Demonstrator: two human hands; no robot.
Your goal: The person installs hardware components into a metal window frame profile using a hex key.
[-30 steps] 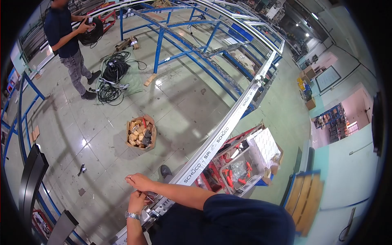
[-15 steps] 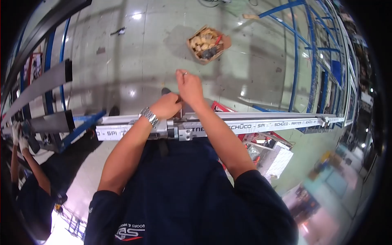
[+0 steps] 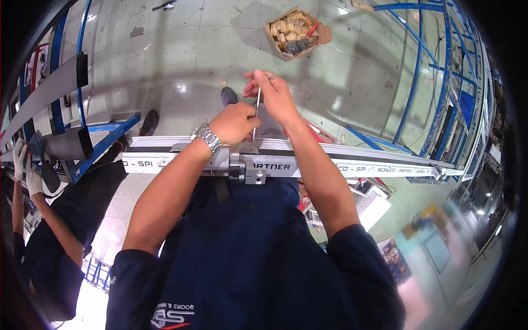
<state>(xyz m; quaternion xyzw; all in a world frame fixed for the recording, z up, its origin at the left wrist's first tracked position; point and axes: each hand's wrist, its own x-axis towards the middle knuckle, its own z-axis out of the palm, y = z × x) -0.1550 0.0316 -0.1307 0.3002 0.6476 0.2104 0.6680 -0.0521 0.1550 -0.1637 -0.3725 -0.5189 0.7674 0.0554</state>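
Observation:
A long aluminium profile [image 3: 324,166] with printed film crosses in front of my body, and a metal hinge-like fitting [image 3: 256,175] sits on it. My left hand [image 3: 235,124], below a wristwatch, is closed around the lower part of a thin metal rod [image 3: 257,104] just behind the fitting. The rod stands nearly upright from the profile. My right hand [image 3: 272,94] has the rod's upper end between thumb and fingers, with the other fingers loosely curled. The rod's lower tip is hard to make out.
A cardboard box [image 3: 281,48] of wooden blocks stands on the floor ahead. Blue metal racks [image 3: 421,71] rise at the right. Grey profiles [image 3: 49,102] jut in from the left, where a gloved co-worker [image 3: 55,253] stands. Papers and tools lie below the profile.
My right hand has turned and its fingers have spread somewhat, so the rod now shows clearly. The view has shifted, with the box higher in it.

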